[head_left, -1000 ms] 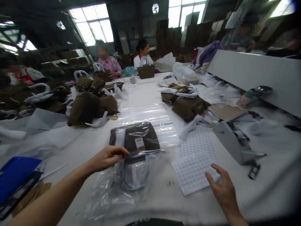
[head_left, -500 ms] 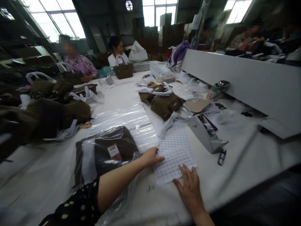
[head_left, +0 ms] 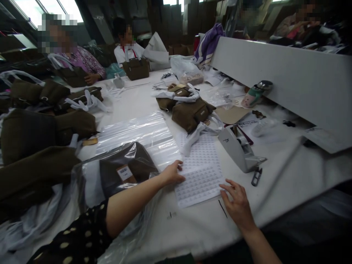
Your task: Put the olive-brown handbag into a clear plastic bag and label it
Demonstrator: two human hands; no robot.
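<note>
A white sheet printed with rows of small labels [head_left: 199, 187] lies on the table, overlapping another printed sheet [head_left: 210, 148]. My left hand [head_left: 172, 173] is at its left edge, thumb and fingers apart. At the right edge is my right hand [head_left: 238, 202], fingers slightly bent and apart, fingertips close to the paper; whether they touch it I cannot tell. Beside my left forearm lies a dark handbag in a clear plastic bag [head_left: 143, 161], with a barcode tag [head_left: 125, 173] showing. Flat clear plastic bags [head_left: 162, 137] lie just beyond it.
Brown handbags [head_left: 192, 112] with wrapped handles lie past the sheets; several more [head_left: 49, 128] are piled left. A tape dispenser [head_left: 238, 150], thread snips [head_left: 256, 176] and a bottle [head_left: 255, 94] are right. A white panel [head_left: 286, 77] borders the table. Two people [head_left: 128, 51] [head_left: 89, 60] sit opposite.
My right hand has moved right, from the sheet's lower right corner to beside its right edge, and its fingers are more bent. My left hand stays at the left edge. The view has tilted down.
</note>
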